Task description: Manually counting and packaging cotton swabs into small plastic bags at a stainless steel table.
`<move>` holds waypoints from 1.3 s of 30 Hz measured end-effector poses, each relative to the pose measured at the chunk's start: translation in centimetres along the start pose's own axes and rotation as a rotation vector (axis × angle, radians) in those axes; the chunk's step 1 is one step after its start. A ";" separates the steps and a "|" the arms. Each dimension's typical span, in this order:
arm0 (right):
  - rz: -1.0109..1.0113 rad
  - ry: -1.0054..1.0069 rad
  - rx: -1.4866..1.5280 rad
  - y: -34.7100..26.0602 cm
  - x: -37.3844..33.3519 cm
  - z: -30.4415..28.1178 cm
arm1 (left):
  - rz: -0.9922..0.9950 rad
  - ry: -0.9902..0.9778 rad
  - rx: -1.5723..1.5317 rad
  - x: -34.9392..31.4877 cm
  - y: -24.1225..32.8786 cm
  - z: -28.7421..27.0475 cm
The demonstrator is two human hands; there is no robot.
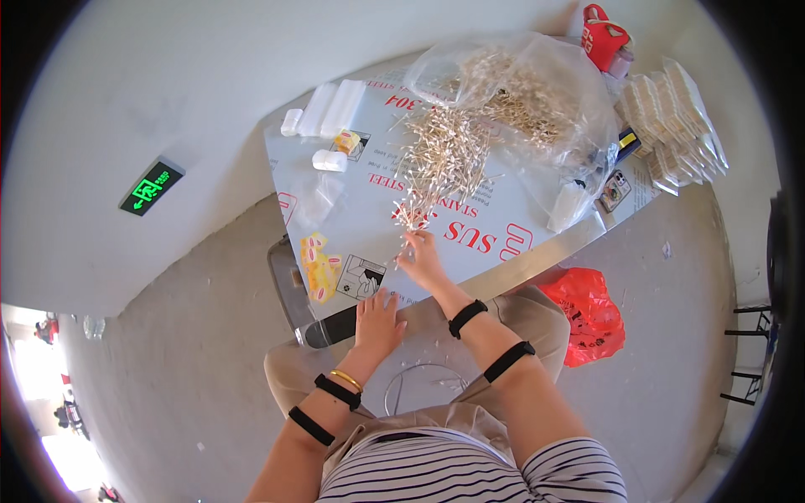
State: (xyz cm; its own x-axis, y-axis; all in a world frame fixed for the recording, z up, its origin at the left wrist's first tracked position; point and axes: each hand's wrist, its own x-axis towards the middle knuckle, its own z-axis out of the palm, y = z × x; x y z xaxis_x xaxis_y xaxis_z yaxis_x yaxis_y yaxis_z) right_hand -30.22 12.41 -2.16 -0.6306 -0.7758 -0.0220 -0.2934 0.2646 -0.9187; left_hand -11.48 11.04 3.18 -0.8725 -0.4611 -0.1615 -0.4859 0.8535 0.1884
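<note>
A loose heap of cotton swabs (444, 155) with pale sticks and white tips lies on the table and narrows toward me. My right hand (422, 261) is at its near end, fingers bent and pinched around a few swabs; a white tip shows beside the fingers. At the table's near edge rests my left hand (379, 325), fingers stretched out and holding nothing. Behind the heap, a large clear plastic bag (579, 92) lies on its side with many more swabs inside.
Yellow printed labels (319, 267) lie at the table's left, below a small white roll-shaped pack (329, 161) and white plastic packs (334, 107). To the right are a phone (615, 191), stacked clear packs (671, 121) and a red bag (605, 40). Another red plastic bag (587, 318) hangs beside my knee.
</note>
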 end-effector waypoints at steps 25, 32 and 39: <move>-0.074 0.063 -0.446 2.6 8.6 -4.8 | -0.048 0.126 -0.076 14.2 -0.4 -0.3; -0.176 0.135 -0.219 2.9 3.5 -2.1 | 0.087 0.141 -0.065 12.4 -2.8 1.6; -0.225 -0.054 -0.121 0.3 0.7 -0.7 | 0.248 0.222 -0.235 7.4 -6.1 2.6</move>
State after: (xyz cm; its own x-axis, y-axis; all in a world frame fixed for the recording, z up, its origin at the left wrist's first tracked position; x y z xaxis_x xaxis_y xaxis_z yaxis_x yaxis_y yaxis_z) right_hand -31.27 12.34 -2.19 -0.5011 -0.8517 0.1536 -0.5083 0.1460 -0.8487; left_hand -14.87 3.03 -1.74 -0.9422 -0.3112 0.1246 -0.2353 0.8787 0.4154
